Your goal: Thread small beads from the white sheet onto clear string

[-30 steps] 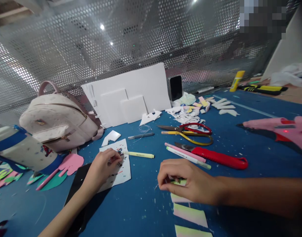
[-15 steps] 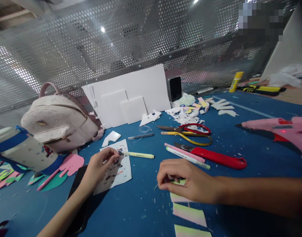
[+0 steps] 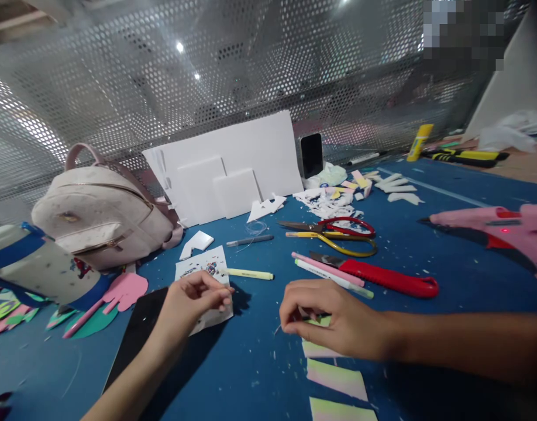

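Note:
My left hand [image 3: 202, 297] is raised over the lower part of a white paper sheet [image 3: 213, 256] strewn with small dark bits. Its thumb and fingertips are pinched together, and whatever they hold is too small to make out. Closer to the middle, my right hand [image 3: 316, 310] is curled closed above pale green-and-pink foam strips [image 3: 336, 377]. A thin pale end pokes out below its fingertips, but what it belongs to is hidden. Just beyond this hand lie a pink pen [image 3: 327, 269], a white-and-green pen [image 3: 325, 273] and a red-handled cutter [image 3: 389, 279].
A pink glue gun [image 3: 483, 224] rests at the right. Scissors [image 3: 347, 228], a yellow pen [image 3: 248, 274] and white foam scraps [image 3: 330, 204] lie further back. On the left are a backpack [image 3: 102, 216], a bottle [image 3: 44, 266] and a black phone or tablet [image 3: 137, 327].
My left hand has lifted off the bits on the paper and moved right and slightly down, its fingers still pinched. My right hand has stayed nearly in place.

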`<state>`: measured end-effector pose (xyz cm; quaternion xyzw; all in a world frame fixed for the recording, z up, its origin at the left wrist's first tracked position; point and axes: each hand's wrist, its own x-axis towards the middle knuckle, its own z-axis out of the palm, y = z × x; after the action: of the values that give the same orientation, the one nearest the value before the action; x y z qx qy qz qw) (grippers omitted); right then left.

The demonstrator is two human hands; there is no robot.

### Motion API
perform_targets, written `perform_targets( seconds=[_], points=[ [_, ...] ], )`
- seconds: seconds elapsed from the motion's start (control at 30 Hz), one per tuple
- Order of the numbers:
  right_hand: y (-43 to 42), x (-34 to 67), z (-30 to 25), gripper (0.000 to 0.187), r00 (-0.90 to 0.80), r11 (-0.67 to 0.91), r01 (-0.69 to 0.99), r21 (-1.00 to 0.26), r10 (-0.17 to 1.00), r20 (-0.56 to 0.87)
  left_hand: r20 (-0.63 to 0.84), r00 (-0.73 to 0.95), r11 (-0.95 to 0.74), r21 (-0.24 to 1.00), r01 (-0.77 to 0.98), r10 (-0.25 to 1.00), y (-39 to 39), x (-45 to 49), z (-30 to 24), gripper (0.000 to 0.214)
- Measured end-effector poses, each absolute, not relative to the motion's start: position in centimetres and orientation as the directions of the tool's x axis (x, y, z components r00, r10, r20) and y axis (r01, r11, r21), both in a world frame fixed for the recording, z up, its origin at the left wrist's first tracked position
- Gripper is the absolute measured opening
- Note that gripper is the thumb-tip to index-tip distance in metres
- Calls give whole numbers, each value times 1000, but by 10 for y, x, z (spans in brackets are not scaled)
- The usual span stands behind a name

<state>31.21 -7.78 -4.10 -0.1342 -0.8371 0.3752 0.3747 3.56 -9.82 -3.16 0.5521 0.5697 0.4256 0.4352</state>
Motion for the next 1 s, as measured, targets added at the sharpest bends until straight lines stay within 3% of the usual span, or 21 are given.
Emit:
perform_targets(
  seconds=[0.17, 0.27, 0.47, 1.0],
  points=[
    [-81, 315, -40, 7, -612, 712, -57, -700, 529, 588, -258, 113, 270, 956, -113, 959, -133, 87, -43, 30],
    [-82, 316, -40, 7, -585, 740, -71, -668, 512, 629, -282, 163, 314, 924, -219, 945, -140, 100, -47, 33],
    [-83, 315, -42, 7, -562, 748, -74, -660, 515, 647, -213, 222, 262, 939, -222, 952, -143, 96, -55, 30],
    [-85, 317, -38, 9, -519, 763, -138, -632, 488, 702, -273, 44, 276, 944, -183, 961, -154, 112, -36, 38]
  ],
)
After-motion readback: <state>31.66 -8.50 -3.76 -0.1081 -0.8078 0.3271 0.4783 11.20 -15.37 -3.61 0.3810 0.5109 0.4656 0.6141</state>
